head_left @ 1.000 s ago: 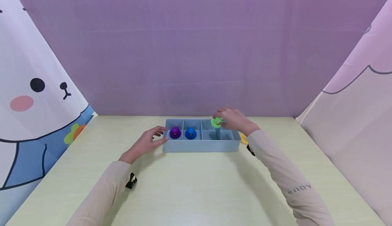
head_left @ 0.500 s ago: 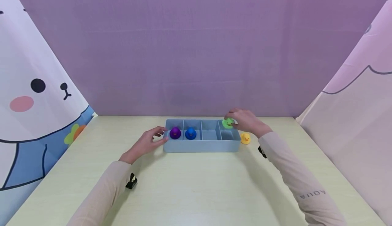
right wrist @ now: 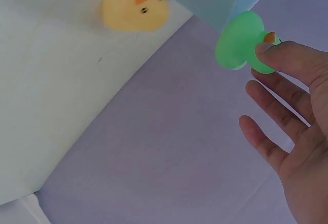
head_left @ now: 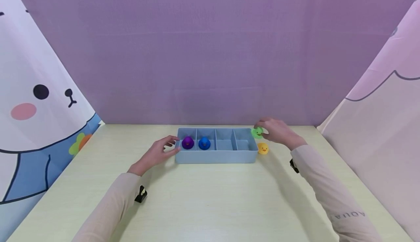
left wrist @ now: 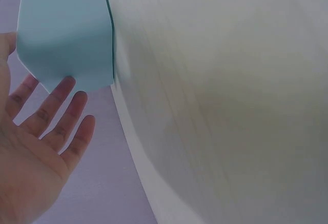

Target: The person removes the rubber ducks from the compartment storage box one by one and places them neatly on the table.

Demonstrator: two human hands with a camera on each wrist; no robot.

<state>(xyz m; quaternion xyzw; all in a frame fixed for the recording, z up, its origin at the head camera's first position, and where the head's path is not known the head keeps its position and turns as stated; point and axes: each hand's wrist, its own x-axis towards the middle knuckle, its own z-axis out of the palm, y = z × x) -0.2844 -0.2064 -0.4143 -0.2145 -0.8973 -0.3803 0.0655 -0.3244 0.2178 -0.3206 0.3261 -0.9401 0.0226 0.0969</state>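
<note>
My right hand [head_left: 279, 132] pinches a green rubber duck [head_left: 257, 133] by its head between thumb and forefinger, at the right end of a blue-grey divided box [head_left: 216, 157]. In the right wrist view the other fingers spread away from the green duck [right wrist: 238, 42]. A yellow rubber duck [head_left: 263, 148] stands on the table just beside the box's right end. Inside the box, a purple duck [head_left: 187, 143] sits in the leftmost compartment and a blue duck [head_left: 204, 143] in the one beside it. My left hand [head_left: 156, 153] is at the box's left end, fingers loosely extended, fingertips right at its wall.
The pale wooden table [head_left: 210, 198] ends at a purple cloth wall [head_left: 210, 52] close behind the box. Printed cloths flank it, with a cartoon bear [head_left: 49, 89] on the left one. Black straps show at both wrists.
My right hand has moved right with the green duck, from over the box's third compartment to its right end. The yellow duck is now uncovered. My left hand stays put.
</note>
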